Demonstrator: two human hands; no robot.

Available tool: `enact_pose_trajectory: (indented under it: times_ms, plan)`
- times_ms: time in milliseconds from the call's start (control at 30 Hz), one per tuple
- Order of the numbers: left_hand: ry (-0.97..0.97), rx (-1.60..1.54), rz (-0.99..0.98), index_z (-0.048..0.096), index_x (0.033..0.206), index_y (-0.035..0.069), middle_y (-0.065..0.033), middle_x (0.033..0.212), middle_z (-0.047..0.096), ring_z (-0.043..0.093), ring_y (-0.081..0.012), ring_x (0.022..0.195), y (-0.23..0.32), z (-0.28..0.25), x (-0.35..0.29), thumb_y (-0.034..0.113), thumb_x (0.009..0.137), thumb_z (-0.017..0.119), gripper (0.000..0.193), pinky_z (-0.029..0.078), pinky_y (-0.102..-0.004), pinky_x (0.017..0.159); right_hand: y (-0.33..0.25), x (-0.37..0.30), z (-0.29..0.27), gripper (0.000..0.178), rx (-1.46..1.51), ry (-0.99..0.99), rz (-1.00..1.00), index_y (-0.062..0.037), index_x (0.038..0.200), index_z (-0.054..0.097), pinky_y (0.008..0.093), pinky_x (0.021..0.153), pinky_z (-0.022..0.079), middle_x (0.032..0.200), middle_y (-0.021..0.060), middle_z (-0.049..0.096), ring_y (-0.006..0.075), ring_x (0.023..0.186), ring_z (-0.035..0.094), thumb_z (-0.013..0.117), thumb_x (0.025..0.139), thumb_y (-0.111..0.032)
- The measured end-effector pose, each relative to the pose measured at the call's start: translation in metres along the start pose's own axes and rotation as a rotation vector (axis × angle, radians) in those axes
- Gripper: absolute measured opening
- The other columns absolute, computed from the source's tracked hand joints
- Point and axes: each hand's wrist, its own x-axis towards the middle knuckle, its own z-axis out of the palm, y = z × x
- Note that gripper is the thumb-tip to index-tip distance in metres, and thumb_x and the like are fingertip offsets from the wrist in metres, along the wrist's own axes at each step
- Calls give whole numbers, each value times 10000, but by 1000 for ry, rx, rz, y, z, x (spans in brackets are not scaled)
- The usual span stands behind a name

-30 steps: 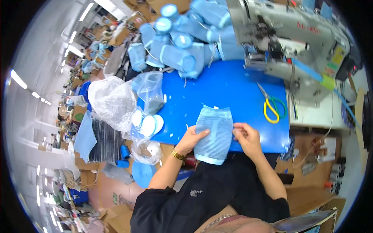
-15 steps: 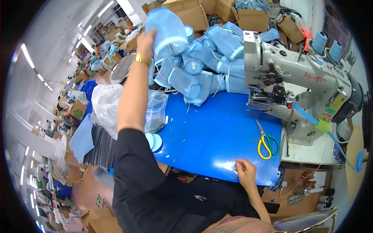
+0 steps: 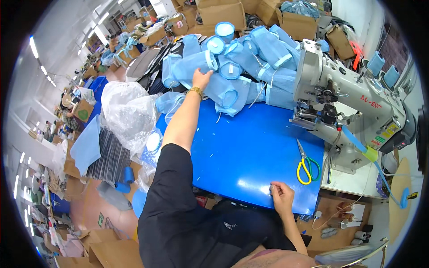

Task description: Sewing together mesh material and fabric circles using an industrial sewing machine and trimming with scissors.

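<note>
My left hand [image 3: 202, 79] reaches far forward to a heap of light blue mesh bags. Its fingers are closed on the rim of one tube-shaped mesh bag [image 3: 191, 65], which lies on its side on the heap, its mouth to the right. Other mesh bags [image 3: 257, 51] with round bottoms and pale drawcords lie around it. My right hand [image 3: 283, 198] rests at the near edge of the blue tabletop [image 3: 241, 147], fingers pinched together. A small dark bit shows at its fingertips, too small to name. Scissors [image 3: 305, 166] with yellow and green handles lie right of that hand.
A sewing machine [image 3: 344, 94] with blue thread cones [image 3: 376, 62] stands at the right. Clear plastic bags [image 3: 125, 114] and a white disc [image 3: 153, 142] are left of my arm. Behind the heap are cardboard boxes [image 3: 221, 15]. A stack of dark strips [image 3: 111, 154] stands at far left.
My left hand has come down with the raised mesh bag, which now lies on the heap. The view has shifted. My right hand stays in place, still pinched.
</note>
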Motion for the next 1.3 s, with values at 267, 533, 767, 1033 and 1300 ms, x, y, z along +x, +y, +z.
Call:
enact_pose_trajectory:
  times_ms: [267, 533, 767, 1033, 1300]
  plan:
    - [136, -237, -134, 425, 1330, -90, -264, 1203, 587, 586, -350, 1115, -34, -30, 1, 468, 673, 803, 941, 470, -382, 939, 1, -1, 7, 120, 20, 33, 26, 38, 932, 671, 238, 581, 495, 739, 73, 655, 103, 634, 617, 640, 870, -59]
    - [211, 151, 159, 343, 1366, -54, -303, 1172, 594, 579, -413, 1110, 32, -49, -22, 502, 656, 792, 1008, 479, -440, 912, 3, -7, 6, 110, -32, 81, 51, 20, 932, 676, 239, 574, 488, 737, 68, 656, 99, 630, 615, 651, 864, -62]
    - [353, 551, 449, 731, 907, 97, -165, 891, 697, 670, -311, 780, -1, -101, 102, 319, 792, 611, 277, 513, -422, 747, -10, 0, 16, 114, -110, 78, 15, -8, 936, 679, 273, 580, 485, 753, 102, 660, 156, 633, 626, 659, 855, -86]
    - [-79, -148, 717, 575, 1237, 14, -146, 1138, 659, 634, -206, 1011, 83, -21, 52, 276, 830, 734, 510, 493, -321, 876, -16, 3, 12, 122, -146, 120, 4, -12, 939, 677, 277, 575, 477, 761, 105, 654, 170, 629, 619, 663, 844, -86]
    - [-426, -695, 412, 699, 1033, 33, -77, 932, 710, 661, -140, 850, 137, 87, -238, 185, 834, 728, 252, 520, -274, 730, -18, 10, -7, 165, -30, 104, 107, -39, 1009, 672, 267, 615, 481, 834, 93, 660, 168, 717, 627, 656, 861, -109]
